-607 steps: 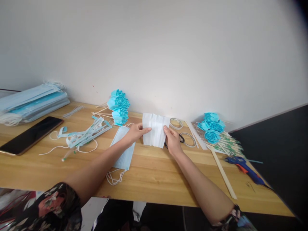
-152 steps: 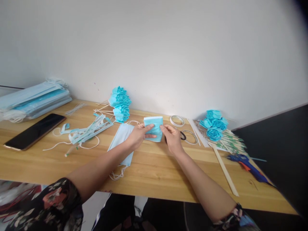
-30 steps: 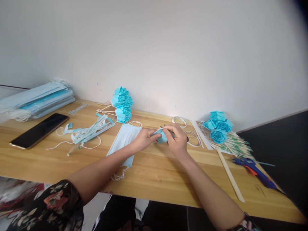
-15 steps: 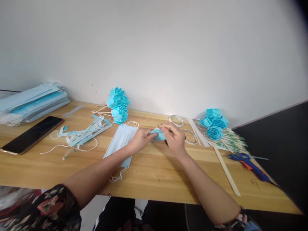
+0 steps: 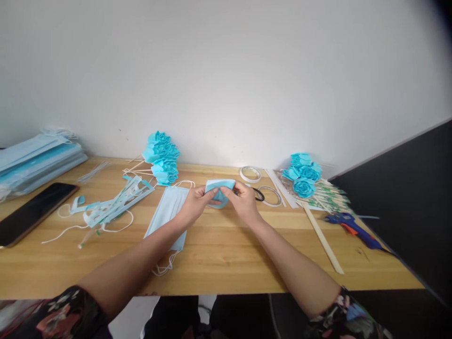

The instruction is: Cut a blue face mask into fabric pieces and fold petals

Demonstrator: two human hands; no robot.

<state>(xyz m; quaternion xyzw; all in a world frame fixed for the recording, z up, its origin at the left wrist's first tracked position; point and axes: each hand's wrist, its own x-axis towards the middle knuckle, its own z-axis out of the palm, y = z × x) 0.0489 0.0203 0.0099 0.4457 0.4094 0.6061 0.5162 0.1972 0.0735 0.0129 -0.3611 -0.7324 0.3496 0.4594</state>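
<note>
Blue mask piece (image 5: 220,185) apparently being folded and curled, above the worktop (image 5: 226,256) near its back edge.
Pinched between left hand (image 5: 193,203) and right hand (image 5: 243,202); a steady two-sided grip is judged needed for tighter rolling.

Matt blue cloth piece (image 5: 219,187), smooth varnished wood table (image 5: 226,254).

**Person's dress, as seen from beside the bench**
- Top: the person is wearing a dark top printed all over with flowers.
- Left sleeve (image 5: 52,318): black cloth is showing pink, red and pale green blooms, and the hem is crossing the arm low in the view.
- Right sleeve (image 5: 349,320): the same print is showing, here with touches of blue and white.
- Forearms: both are running bare from the hems to the wrists.
- Left hand (image 5: 192,207) and right hand (image 5: 243,203): both are showing bare.
</note>
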